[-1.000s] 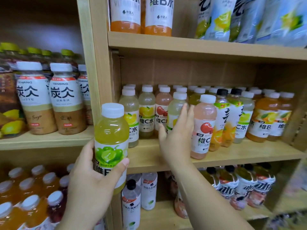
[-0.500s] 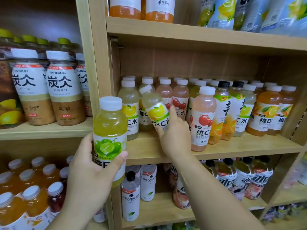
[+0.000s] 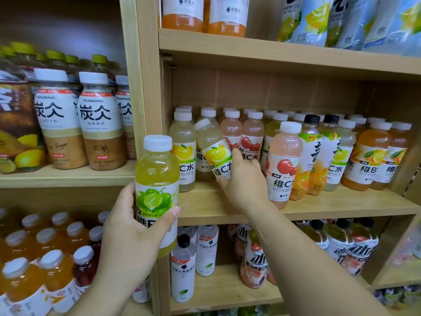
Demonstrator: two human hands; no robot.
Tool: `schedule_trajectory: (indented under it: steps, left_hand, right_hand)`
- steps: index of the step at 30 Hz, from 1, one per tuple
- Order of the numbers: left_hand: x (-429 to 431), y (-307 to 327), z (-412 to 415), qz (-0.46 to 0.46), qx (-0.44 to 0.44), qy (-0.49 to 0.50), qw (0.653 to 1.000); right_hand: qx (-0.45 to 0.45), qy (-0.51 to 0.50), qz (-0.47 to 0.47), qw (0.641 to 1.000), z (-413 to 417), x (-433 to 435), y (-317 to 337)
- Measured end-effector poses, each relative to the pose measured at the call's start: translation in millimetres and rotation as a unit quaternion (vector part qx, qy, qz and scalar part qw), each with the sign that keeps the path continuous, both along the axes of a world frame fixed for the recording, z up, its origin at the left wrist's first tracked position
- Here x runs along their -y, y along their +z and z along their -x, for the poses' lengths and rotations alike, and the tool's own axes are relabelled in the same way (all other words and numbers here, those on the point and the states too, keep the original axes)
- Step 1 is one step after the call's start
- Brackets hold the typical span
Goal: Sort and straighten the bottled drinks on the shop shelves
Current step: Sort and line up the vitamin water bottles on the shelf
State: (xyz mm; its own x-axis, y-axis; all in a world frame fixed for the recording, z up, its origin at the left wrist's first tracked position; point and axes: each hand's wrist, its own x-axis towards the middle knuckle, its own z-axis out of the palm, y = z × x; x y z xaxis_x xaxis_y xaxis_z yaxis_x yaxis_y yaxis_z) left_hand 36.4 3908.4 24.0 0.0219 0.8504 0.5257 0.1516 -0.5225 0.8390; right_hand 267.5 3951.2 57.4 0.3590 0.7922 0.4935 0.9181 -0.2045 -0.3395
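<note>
In the right hand (image 3: 245, 179), curled round its lower half, lemon bottle (image 3: 214, 147) tilts cap-left above the shelf (image 3: 319, 208); best set it upright in the lemon row (image 3: 182, 151) left of the grip, clear of cherry bottles (image 3: 250, 137) just right, while left hand (image 3: 134, 226) wraps lime bottle (image 3: 157, 179) off-shelf.
</note>
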Motion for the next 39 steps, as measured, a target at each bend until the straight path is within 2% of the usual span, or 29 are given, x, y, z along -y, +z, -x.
schedule_trajectory:
  steps: [7, 16, 21, 24, 27, 29, 34, 39]
  left_hand:
    - [-1.9, 0.5, 6.8, 0.01, 0.0, 0.001, 1.0]
    - [-4.6, 2.5, 12.9, 0.004, -0.002, 0.021, 1.0]
    - [-4.1, 4.3, -1.4, -0.006, 0.0, -0.009, 1.0]
    - [-4.2, 5.8, -15.0, -0.022, -0.003, -0.027, 0.999]
    - [-3.4, 7.4, -31.9, -0.026, 0.004, -0.045, 0.999]
    - [-2.7, 9.4, -45.5, -0.023, 0.012, -0.054, 0.998]
    - [-1.6, 12.9, -79.2, -0.01, 0.026, -0.08, 0.996]
    - [-8.5, 10.3, -98.0, 0.0, 0.032, -0.059, 0.998]
  right_hand:
    - [-0.178, 0.069, -0.072, 0.979, 13.9, -18.5, -19.3]
    - [-0.273, 0.069, -0.095, 0.955, 22.5, -44.6, -25.6]
    - [-0.247, 0.106, -0.114, 0.956, 21.6, -24.5, -19.8]
    - [-0.159, 0.115, -0.22, 0.956, 17.6, 4.0, -12.0]
    - [-0.06, 0.076, -0.355, 0.93, -5.6, 39.2, -3.0]
    - [-0.06, 0.03, -0.386, 0.92, -29.0, 56.7, -0.4]
    - [-0.159, -0.036, -0.301, 0.939, -74.3, 72.2, -14.1]
    - [-0.174, 0.005, -0.227, 0.958, -85.7, 70.6, -34.0]
